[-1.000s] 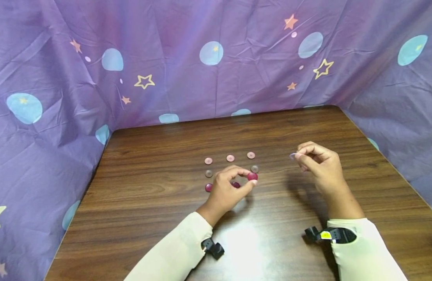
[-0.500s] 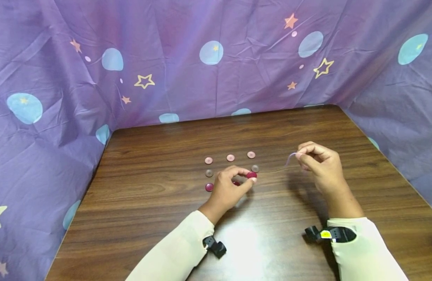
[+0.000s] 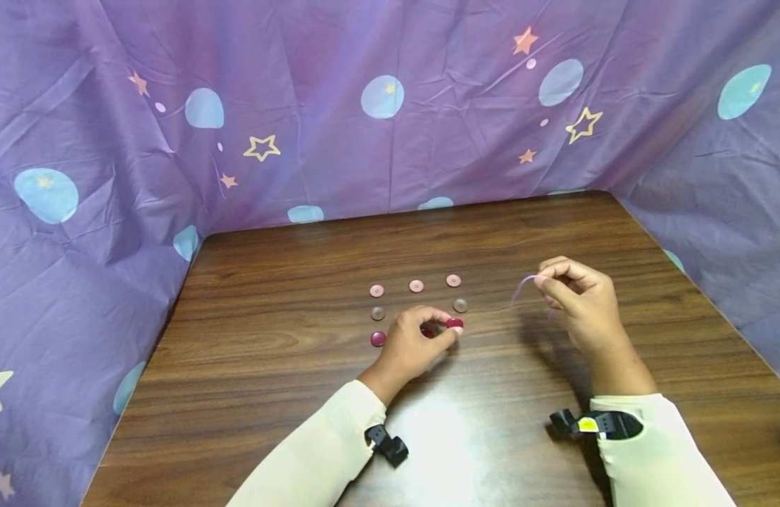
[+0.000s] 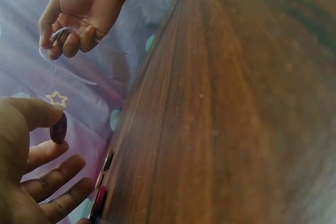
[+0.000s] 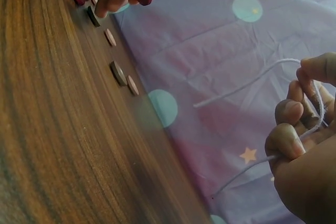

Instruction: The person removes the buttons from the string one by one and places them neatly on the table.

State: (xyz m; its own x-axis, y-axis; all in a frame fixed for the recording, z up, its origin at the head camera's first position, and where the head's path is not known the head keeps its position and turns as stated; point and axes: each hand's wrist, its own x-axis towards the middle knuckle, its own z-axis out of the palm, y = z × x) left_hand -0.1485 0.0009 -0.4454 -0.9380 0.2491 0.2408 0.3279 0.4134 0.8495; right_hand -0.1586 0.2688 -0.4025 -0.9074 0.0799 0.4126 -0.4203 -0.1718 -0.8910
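My left hand (image 3: pixel 405 348) pinches a dark red button (image 3: pixel 455 323) between thumb and finger, raised off the table; the left wrist view shows the button (image 4: pixel 59 128) at the fingertips with the other fingers spread. To the right, my right hand (image 3: pixel 580 296) pinches a thin lilac cord (image 3: pixel 523 285). One short end of the cord (image 5: pixel 247 85) sticks out toward the button, apart from it, and the rest runs through the curled fingers to a trailing end.
Pink buttons (image 3: pixel 416 286) form the back row. Two grey-brown buttons (image 3: pixel 460 305) lie nearer. One red button (image 3: pixel 378 339) lies left of my left hand; another red button (image 3: pixel 427 332) is partly hidden behind it. A patterned purple cloth (image 3: pixel 390 155) hangs around the wooden table (image 3: pixel 269 394).
The red button in my left hand has tilted from face-on to nearly edge-on. More cord now shows beyond my right fingertips, hanging down to the left. My right hand has barely moved.
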